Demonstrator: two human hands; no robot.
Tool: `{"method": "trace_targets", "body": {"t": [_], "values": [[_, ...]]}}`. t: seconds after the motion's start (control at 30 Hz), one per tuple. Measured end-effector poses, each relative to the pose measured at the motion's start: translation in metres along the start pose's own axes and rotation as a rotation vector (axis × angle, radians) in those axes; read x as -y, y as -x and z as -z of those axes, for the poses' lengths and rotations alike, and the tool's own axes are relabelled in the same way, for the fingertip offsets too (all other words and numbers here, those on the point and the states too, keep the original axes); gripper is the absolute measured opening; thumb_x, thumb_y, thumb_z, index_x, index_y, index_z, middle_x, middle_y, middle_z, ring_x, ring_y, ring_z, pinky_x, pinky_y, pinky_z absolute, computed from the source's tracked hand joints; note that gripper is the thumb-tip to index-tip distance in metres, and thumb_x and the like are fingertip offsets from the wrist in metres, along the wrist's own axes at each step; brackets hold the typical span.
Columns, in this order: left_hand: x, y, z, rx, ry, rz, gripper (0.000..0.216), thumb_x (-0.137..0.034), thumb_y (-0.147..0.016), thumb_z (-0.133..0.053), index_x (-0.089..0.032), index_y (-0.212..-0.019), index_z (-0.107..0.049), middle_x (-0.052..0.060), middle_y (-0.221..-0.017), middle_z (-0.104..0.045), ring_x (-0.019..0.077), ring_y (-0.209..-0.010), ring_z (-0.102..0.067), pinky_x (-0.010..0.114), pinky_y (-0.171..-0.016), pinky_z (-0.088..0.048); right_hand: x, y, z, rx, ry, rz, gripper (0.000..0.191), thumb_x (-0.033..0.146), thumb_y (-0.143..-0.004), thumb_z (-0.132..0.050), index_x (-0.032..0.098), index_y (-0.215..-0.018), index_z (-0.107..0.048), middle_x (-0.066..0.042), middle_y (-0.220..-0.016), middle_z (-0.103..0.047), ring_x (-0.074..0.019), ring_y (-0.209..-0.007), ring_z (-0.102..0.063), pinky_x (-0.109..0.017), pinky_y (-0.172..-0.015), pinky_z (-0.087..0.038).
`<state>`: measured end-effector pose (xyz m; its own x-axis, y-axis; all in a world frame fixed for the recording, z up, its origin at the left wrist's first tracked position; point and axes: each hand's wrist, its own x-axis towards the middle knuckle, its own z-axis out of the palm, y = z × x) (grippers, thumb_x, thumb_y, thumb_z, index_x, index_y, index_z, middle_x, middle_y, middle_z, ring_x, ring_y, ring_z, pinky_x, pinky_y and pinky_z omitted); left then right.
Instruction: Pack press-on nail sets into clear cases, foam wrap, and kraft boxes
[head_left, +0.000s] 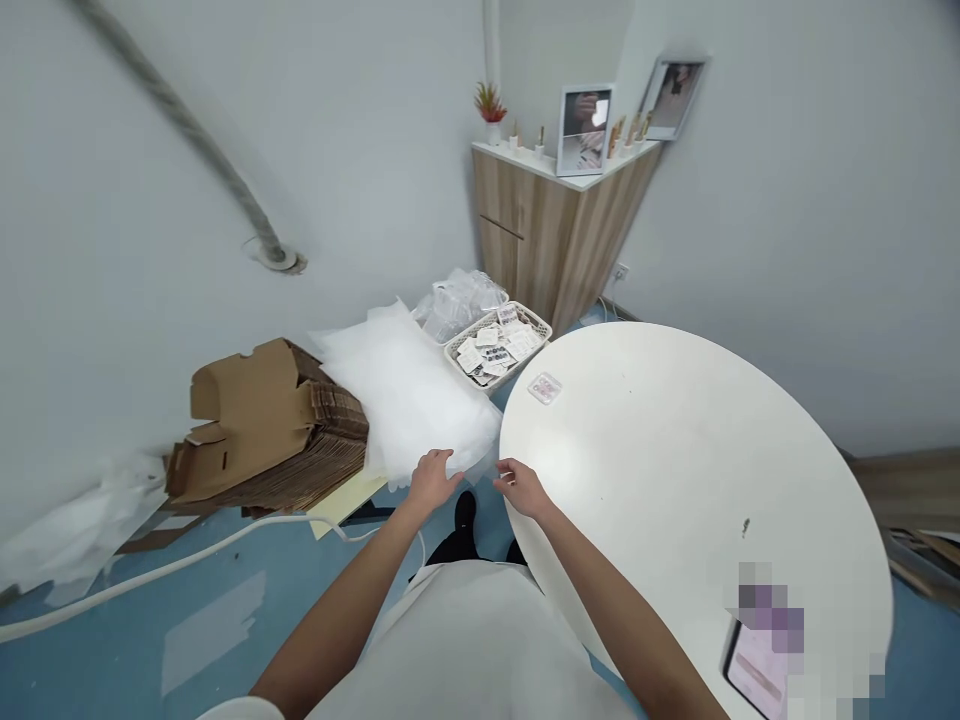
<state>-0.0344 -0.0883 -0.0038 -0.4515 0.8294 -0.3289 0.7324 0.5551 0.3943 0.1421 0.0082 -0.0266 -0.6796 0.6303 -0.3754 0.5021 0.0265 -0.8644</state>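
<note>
My left hand (435, 482) reaches forward in the middle of the view, its fingers apart and nothing in them. It is nearest to the stack of white foam sheets (409, 385); whether it touches them I cannot tell. Over the left edge of the round white table (675, 430), my right hand (520, 486) hovers with fingers loosely curled, apart and holding nothing. A small clear packet with a pinkish pattern (544, 388) lies on the table beyond my right hand.
Flattened cardboard boxes (262, 420) are stacked at left. A basket of white cards (498, 345) and clear plastic bags (459, 303) sit behind the foam. A wooden cabinet (540, 220) stands in the corner. A phone (756, 670) lies on the table; a white hose (187, 562) crosses the floor.
</note>
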Motion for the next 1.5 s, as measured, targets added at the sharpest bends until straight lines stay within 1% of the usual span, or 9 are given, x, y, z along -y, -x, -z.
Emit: {"method": "trace_targets", "body": {"t": [0.13, 0.27, 0.47, 0.57, 0.67, 1.0, 1.13, 1.3, 1.5], "values": [[0.021, -0.006, 0.006, 0.059, -0.133, 0.102, 0.053, -0.043, -0.074, -0.046, -0.018, -0.121, -0.041, 0.011, -0.131, -0.04, 0.0274, -0.12, -0.035, 0.037, -0.093, -0.033, 0.016, -0.033, -0.017, 0.072, 0.109, -0.001, 0.042, 0.034, -0.071, -0.054, 0.018, -0.11, -0.052, -0.008, -0.114, -0.055, -0.0196, -0.099, -0.054, -0.032, -0.081, -0.044], [0.042, -0.017, 0.01, 0.083, -0.197, 0.078, 0.057, -0.043, -0.075, -0.046, -0.016, -0.124, -0.037, 0.012, -0.137, -0.031, 0.0285, -0.128, -0.021, 0.039, -0.098, -0.027, 0.031, -0.072, -0.037, 0.132, 0.145, -0.02, 0.053, 0.037, -0.068, -0.057, 0.018, -0.116, -0.047, -0.008, -0.123, -0.046, -0.021, -0.111, -0.046, -0.032, -0.089, -0.039], [0.07, -0.043, 0.013, 0.09, -0.177, -0.007, 0.055, -0.04, -0.076, -0.047, -0.017, -0.124, -0.037, 0.012, -0.139, -0.027, 0.028, -0.13, -0.016, 0.039, -0.099, -0.025, 0.049, -0.137, -0.063, 0.045, 0.312, -0.076, 0.059, 0.036, -0.069, -0.057, 0.017, -0.123, -0.04, -0.01, -0.136, -0.027, -0.0228, -0.127, -0.023, -0.034, -0.102, -0.022], [0.079, -0.053, 0.014, 0.136, -0.15, -0.045, 0.056, -0.038, -0.075, -0.049, -0.017, -0.125, -0.035, 0.013, -0.139, -0.025, 0.0285, -0.129, -0.018, 0.04, -0.098, -0.026, 0.052, -0.162, -0.071, -0.005, 0.347, -0.161, 0.055, 0.035, -0.068, -0.057, 0.018, -0.118, -0.044, -0.011, -0.136, -0.024, -0.0256, -0.127, -0.02, -0.037, -0.1, -0.024], [0.085, -0.059, 0.014, 0.183, -0.131, -0.066, 0.058, -0.037, -0.074, -0.05, -0.017, -0.126, -0.033, 0.014, -0.139, -0.025, 0.0286, -0.129, -0.02, 0.041, -0.097, -0.027, 0.051, -0.176, -0.076, -0.018, 0.352, -0.19, 0.048, 0.033, -0.066, -0.059, 0.02, -0.111, -0.05, -0.01, -0.13, -0.032, -0.0244, -0.123, -0.028, -0.036, -0.097, -0.029], [0.092, -0.062, 0.02, 0.238, -0.061, -0.077, 0.056, -0.038, -0.074, -0.049, -0.018, -0.124, -0.035, 0.013, -0.138, -0.029, 0.0274, -0.128, -0.022, 0.04, -0.098, -0.026, 0.059, -0.177, -0.072, -0.099, 0.191, -0.184, 0.028, 0.016, -0.071, -0.047, 0.021, -0.098, -0.055, -0.004, -0.107, -0.055, -0.0148, -0.087, -0.056, -0.028, -0.073, -0.046], [0.087, -0.064, 0.02, 0.177, -0.019, -0.069, 0.059, -0.039, -0.075, -0.048, -0.018, -0.127, -0.031, 0.014, -0.139, -0.025, 0.0282, -0.128, -0.021, 0.041, -0.096, -0.027, 0.072, -0.17, -0.069, -0.126, 0.309, -0.059, 0.032, 0.006, -0.074, -0.039, 0.02, -0.097, -0.057, -0.003, -0.101, -0.06, -0.0144, -0.09, -0.055, -0.029, -0.079, -0.044], [0.068, -0.066, 0.012, 0.038, 0.049, -0.05, 0.063, -0.047, -0.08, -0.038, -0.016, -0.132, -0.022, 0.016, -0.143, -0.011, 0.0307, -0.131, -0.006, 0.047, -0.098, -0.022, 0.087, -0.15, -0.057, -0.156, 0.612, 0.1, 0.043, 0.0, -0.075, -0.033, 0.02, -0.104, -0.057, -0.004, -0.1, -0.061, -0.0165, -0.093, -0.052, -0.031, -0.08, -0.043], [0.031, -0.065, 0.003, 0.043, 0.08, -0.049, 0.066, -0.053, -0.082, -0.026, -0.018, -0.136, -0.011, 0.014, -0.144, -0.003, 0.0296, -0.131, 0.002, 0.051, -0.1, -0.015, 0.083, -0.103, -0.026, -0.278, 0.68, 0.061, 0.045, 0.001, -0.076, -0.032, 0.019, -0.109, -0.055, -0.004, -0.101, -0.06, -0.0172, -0.092, -0.051, -0.029, -0.077, -0.042]]}}
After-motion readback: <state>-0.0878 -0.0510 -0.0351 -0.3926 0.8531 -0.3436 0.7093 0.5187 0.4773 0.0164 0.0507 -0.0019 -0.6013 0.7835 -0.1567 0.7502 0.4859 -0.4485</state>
